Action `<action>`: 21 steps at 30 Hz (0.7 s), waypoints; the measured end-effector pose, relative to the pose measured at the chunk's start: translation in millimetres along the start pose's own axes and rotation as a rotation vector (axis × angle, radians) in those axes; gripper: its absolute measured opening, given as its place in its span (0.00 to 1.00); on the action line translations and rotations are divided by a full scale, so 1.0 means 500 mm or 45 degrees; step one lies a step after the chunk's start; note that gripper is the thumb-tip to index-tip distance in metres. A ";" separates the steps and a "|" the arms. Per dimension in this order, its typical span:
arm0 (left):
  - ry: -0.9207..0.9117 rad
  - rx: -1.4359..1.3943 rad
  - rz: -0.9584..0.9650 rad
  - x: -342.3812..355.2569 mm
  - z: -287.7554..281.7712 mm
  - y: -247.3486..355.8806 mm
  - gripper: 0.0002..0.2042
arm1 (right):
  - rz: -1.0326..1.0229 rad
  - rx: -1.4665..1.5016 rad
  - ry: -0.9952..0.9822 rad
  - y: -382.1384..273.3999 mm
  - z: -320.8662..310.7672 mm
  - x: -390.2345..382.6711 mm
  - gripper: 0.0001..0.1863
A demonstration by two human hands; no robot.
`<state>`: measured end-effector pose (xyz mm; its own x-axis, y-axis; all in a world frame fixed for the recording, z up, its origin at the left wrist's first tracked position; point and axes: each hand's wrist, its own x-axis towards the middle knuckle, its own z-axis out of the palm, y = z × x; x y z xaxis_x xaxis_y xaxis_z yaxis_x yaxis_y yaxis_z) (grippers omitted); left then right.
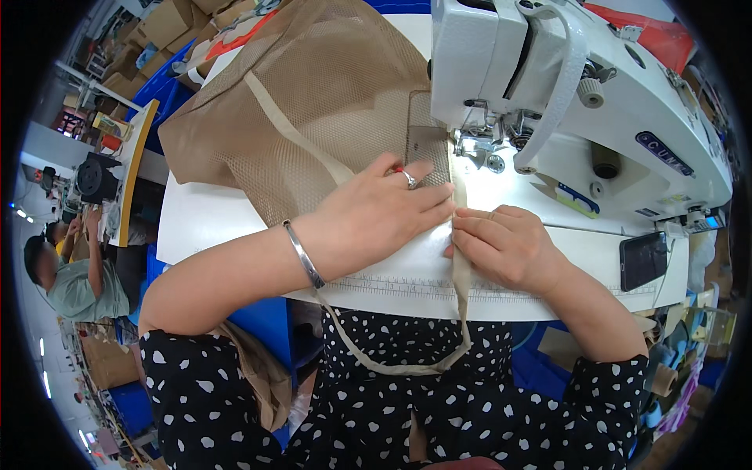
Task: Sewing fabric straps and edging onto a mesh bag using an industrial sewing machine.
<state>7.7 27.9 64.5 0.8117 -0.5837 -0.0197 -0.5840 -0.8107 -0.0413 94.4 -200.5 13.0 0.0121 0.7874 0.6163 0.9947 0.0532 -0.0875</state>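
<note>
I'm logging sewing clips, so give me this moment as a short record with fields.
Left hand: on the mesh, close beside the strip
Right hand: pinching the strip in front of the machine
Mesh: brown, spread on the table
Strip: beige, dangling in a loop past the table's near edge
Machine: white, upper right
Phone: black, on the table, right
Co-worker: far left

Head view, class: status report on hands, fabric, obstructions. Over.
Left hand on brown mesh. Right hand pinching beige strip. Strip leads up toward presser foot. No obstruction seen; phone aside.
</note>
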 end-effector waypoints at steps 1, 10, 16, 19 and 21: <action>-0.026 0.010 -0.006 0.002 0.002 -0.005 0.21 | -0.006 -0.007 0.007 0.000 0.001 0.000 0.09; 0.160 0.141 0.127 0.019 0.010 -0.062 0.20 | -0.007 -0.034 -0.037 0.002 0.003 0.002 0.08; 0.157 0.361 0.116 0.024 0.033 -0.027 0.19 | 0.017 -0.024 -0.043 0.002 0.003 0.002 0.09; 0.231 0.233 0.016 0.024 0.038 -0.019 0.19 | 0.034 -0.027 -0.074 0.004 0.004 0.002 0.09; 0.263 0.064 -0.025 0.027 0.037 -0.024 0.18 | 0.001 -0.034 -0.045 0.006 0.007 0.002 0.10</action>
<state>25.7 30.6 46.1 0.8010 -0.5688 0.1868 -0.5627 -0.8218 -0.0894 97.0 -197.3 10.8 0.0096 0.8086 0.5883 0.9971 0.0365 -0.0665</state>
